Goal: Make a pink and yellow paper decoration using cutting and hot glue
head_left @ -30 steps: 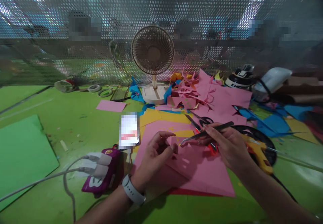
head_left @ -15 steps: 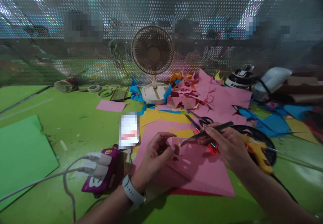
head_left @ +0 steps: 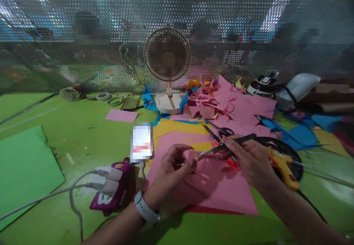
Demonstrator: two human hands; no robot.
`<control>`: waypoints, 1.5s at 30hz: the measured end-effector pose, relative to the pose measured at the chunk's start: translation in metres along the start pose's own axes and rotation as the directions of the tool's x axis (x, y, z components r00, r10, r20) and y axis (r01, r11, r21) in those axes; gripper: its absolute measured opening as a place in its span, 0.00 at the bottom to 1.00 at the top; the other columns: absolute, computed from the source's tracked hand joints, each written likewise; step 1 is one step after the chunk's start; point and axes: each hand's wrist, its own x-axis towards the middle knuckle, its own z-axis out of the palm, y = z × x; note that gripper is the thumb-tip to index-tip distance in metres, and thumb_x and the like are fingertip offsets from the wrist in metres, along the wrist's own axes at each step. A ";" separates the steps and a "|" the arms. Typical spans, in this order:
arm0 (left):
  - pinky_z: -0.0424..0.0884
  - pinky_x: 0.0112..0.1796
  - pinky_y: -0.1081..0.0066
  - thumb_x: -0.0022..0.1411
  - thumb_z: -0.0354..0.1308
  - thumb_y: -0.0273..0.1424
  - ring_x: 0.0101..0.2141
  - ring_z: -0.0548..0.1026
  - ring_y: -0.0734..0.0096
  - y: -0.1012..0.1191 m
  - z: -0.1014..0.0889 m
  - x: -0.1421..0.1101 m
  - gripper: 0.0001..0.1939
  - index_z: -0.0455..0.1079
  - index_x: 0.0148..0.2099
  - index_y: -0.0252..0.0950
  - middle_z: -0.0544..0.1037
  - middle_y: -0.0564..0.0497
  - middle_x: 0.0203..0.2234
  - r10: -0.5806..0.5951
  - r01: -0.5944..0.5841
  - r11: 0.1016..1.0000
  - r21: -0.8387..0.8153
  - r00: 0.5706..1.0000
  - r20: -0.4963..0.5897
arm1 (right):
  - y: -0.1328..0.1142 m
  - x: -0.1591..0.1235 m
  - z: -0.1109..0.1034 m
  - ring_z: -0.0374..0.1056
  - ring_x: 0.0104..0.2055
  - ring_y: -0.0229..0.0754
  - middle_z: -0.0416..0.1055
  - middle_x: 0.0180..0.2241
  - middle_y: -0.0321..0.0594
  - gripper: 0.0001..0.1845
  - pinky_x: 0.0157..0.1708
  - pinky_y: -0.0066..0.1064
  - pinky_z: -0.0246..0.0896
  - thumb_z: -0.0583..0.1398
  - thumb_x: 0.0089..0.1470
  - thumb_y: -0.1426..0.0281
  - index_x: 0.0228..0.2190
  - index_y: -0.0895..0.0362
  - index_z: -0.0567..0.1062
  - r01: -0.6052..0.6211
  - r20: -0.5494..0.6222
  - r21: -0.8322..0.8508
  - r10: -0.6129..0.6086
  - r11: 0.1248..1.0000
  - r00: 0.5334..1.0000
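Observation:
My right hand (head_left: 250, 158) holds a pair of dark tweezers (head_left: 211, 150), angled down to the left. Their bent tip meets the thumb tip of my left hand (head_left: 175, 169), where a tiny yellow speck shows. The left thumb and fingers are curled together in a pinch; what lies between them is too small and hidden to name. Both hands are above stacked pink paper (head_left: 221, 186). Just past the tweezers lie black-handled scissors (head_left: 226, 131) and a red-and-metal tool partly covered by my right hand.
A yellow glue gun (head_left: 286, 167) rests on a black round plate at right. To the left are a lit phone (head_left: 141, 142) and a purple power strip (head_left: 112, 189) with cables. Behind stand a small fan (head_left: 168, 55) and piled pink paper scraps (head_left: 206, 97). Green sheets (head_left: 24, 171) lie far left.
The tweezers' tip has shifted slightly and now touches the left thumb tip, where the yellow speck shows. My left thumb has moved a little. The rest looks the same.

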 end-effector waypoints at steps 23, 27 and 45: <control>0.71 0.32 0.71 0.58 0.60 0.33 0.28 0.69 0.75 0.004 0.002 -0.002 0.15 0.64 0.47 0.38 0.63 0.57 0.24 0.023 -0.023 0.999 -0.026 0.999 -0.027 | 0.002 0.003 0.000 0.72 0.21 0.38 0.76 0.22 0.37 0.10 0.22 0.26 0.71 0.66 0.46 0.64 0.30 0.58 0.76 0.014 -0.046 0.047 -0.012 0.999 0.999; 0.72 0.32 0.71 0.58 0.60 0.34 0.27 0.69 0.75 0.004 0.003 -0.002 0.15 0.63 0.47 0.38 0.64 0.56 0.25 0.034 -0.035 0.999 -0.014 0.999 -0.018 | 0.003 0.003 0.000 0.72 0.21 0.37 0.76 0.22 0.36 0.10 0.23 0.25 0.71 0.66 0.46 0.65 0.30 0.58 0.76 0.015 -0.049 0.059 -0.012 0.998 0.999; 0.70 0.31 0.72 0.58 0.60 0.33 0.29 0.69 0.75 0.004 0.003 -0.003 0.16 0.62 0.47 0.37 0.65 0.55 0.26 0.011 -0.011 1.000 -0.017 0.999 -0.030 | 0.001 -0.001 0.002 0.73 0.23 0.36 0.76 0.21 0.36 0.10 0.26 0.23 0.71 0.64 0.50 0.64 0.31 0.58 0.75 0.031 -0.027 -0.004 -0.031 1.000 0.999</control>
